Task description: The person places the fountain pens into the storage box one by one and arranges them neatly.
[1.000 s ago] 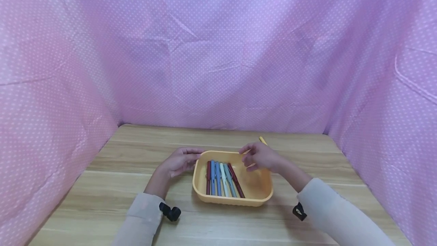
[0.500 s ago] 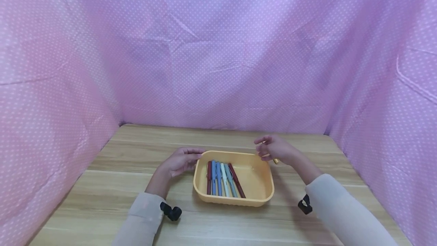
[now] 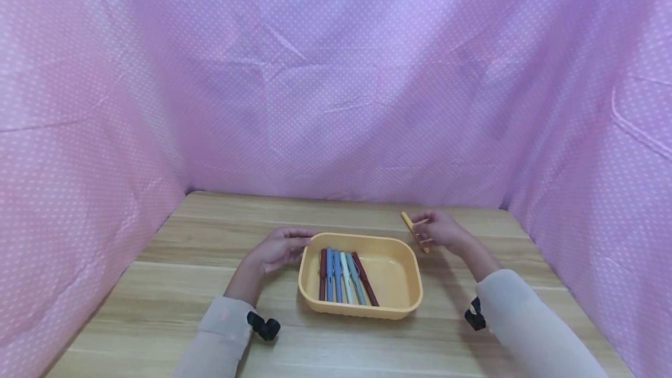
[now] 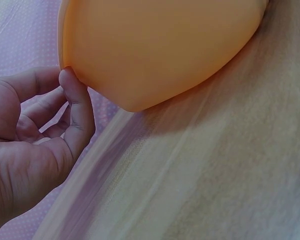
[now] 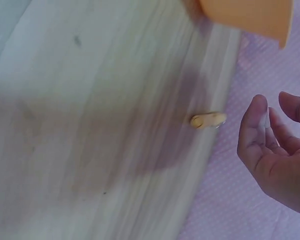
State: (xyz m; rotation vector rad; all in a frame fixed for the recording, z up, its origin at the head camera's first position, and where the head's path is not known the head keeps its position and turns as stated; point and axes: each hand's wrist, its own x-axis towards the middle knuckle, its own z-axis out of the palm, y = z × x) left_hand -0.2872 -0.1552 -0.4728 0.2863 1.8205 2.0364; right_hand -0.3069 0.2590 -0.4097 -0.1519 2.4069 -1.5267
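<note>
A pale orange plastic tray rests on the table with several capped pens inside, side by side in its left half: a dark red pen, two blue ones, a whitish pen, a grey-green pen and another dark red one leaning. My left hand pinches the tray's far left corner; thumb and forefinger meet at the rim in the left wrist view. A yellow pen lies on the table beyond the tray's right corner. Over it hovers my right hand, thumb and fingers parted, holding nothing in the right wrist view.
The wood-grain table is enclosed at the back and sides by pink dotted cloth. Black wrist mounts sit on both sleeves.
My right hand has moved from over the tray out to the right, uncovering the yellow pen. My left hand stays at the tray's corner; the pens in the tray keep their places.
</note>
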